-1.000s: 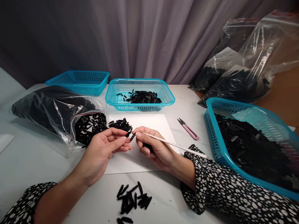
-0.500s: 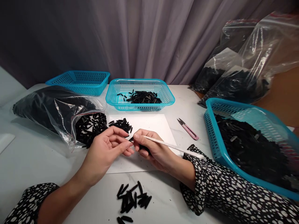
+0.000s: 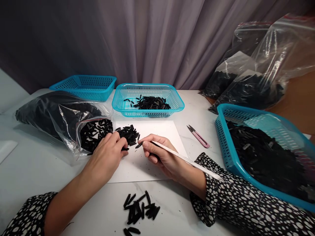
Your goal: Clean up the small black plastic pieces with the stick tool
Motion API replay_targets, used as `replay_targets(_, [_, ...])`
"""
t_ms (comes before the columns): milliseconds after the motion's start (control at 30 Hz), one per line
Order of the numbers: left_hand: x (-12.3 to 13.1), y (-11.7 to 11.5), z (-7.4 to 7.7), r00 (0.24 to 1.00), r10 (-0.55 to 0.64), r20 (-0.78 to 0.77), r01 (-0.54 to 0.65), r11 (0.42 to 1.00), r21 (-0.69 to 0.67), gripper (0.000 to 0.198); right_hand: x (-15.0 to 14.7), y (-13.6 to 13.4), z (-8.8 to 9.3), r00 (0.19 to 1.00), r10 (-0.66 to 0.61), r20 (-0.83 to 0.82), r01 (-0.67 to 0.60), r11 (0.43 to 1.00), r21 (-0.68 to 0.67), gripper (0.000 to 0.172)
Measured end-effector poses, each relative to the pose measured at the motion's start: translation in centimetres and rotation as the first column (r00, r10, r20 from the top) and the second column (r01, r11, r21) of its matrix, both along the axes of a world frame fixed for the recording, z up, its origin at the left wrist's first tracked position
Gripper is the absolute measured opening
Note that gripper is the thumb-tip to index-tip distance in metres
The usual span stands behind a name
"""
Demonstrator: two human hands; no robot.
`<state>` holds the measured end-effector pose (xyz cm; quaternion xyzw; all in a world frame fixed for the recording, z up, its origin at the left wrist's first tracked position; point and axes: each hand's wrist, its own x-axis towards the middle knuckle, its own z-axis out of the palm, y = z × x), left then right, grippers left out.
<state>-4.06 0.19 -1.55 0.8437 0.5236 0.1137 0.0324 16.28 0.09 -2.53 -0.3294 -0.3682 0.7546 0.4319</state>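
Observation:
My left hand [image 3: 108, 154] lies palm down on the white sheet [image 3: 152, 131], its fingers curled onto a small black piece [image 3: 124, 149] at the edge of a heap of black pieces [image 3: 129, 133]. My right hand [image 3: 159, 154] is closed round a thin white stick [image 3: 187, 160], held like a pen. A black piece [image 3: 138, 146] sits at the stick's tip, just off the sheet. The two hands are a little apart.
An open clear bag of black pieces [image 3: 71, 123] lies left. Teal baskets stand behind [image 3: 147, 88], far left [image 3: 83, 86] and right [image 3: 248, 113], the right one full. Pink snips [image 3: 199, 136] lie on the table. A small pile of black pieces [image 3: 140, 209] is near me.
My left hand has turned palm down and moved left and away from the right hand, down to the heap on the sheet. The right hand stayed almost still with the stick.

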Motion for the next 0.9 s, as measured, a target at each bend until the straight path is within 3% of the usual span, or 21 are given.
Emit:
replay_targets(167, [0.5, -0.3, -0.5, 0.997, 0.029, -0.077, -0.025, 0.999, 0.049, 0.012, 0.0, -0.1, 0.2, 1.000, 0.007, -0.013, -0.007, 1.000, -0.011, 0.028])
replay_targets(333, [0.6, -0.2, -0.7, 0.997, 0.049, -0.052, -0.045, 0.995, 0.084, 0.019, 0.1, -0.1, 0.1, 1.000, 0.006, -0.022, -0.007, 1.000, -0.018, 0.026])
replay_targets(400, [0.7, -0.1, -0.4, 0.998, 0.059, 0.025, -0.062, 0.992, 0.111, 0.020, 0.1, 0.1, -0.1, 0.999, 0.003, -0.053, -0.004, 1.000, -0.027, 0.024])
replay_targets(467, [1.0, -0.2, 0.3, 0.978, 0.056, 0.199, -0.079, 0.991, 0.109, 0.021, 0.1, 0.3, -0.4, 0.995, -0.008, -0.101, 0.003, 0.999, -0.047, 0.020])
replay_targets(567, [1.6, -0.6, 1.3, 0.845, 0.146, 0.515, -0.108, 0.989, -0.104, 0.017, -0.1, 0.6, -0.9, 0.988, -0.015, -0.154, 0.004, 0.998, -0.068, 0.017])
replay_targets(633, [2.1, -0.9, 1.7, 0.704, 0.305, 0.641, -0.079, 0.931, -0.355, 0.010, -0.2, 0.7, -1.0, 0.987, 0.001, -0.159, -0.010, 0.998, -0.060, 0.015])
replay_targets(700, [2.5, -1.2, 1.7, 0.558, 0.432, 0.709, -0.001, 0.854, -0.520, 0.006, -0.2, 0.6, -1.0, 0.989, 0.020, -0.145, -0.026, 0.999, -0.038, 0.014])
replay_targets(800, [2.8, -1.3, 1.5, 0.403, 0.502, 0.765, 0.101, 0.807, -0.583, 0.005, -0.3, 0.2, -0.7, 0.998, 0.018, -0.063, -0.018, 1.000, -0.002, 0.021])
replay_targets(900, [3.0, -1.3, 1.4, 0.363, 0.509, 0.780, 0.122, 0.804, -0.581, 0.008, -0.4, 0.0, -0.3, 0.999, 0.006, 0.046, -0.007, 1.000, 0.031, 0.027])
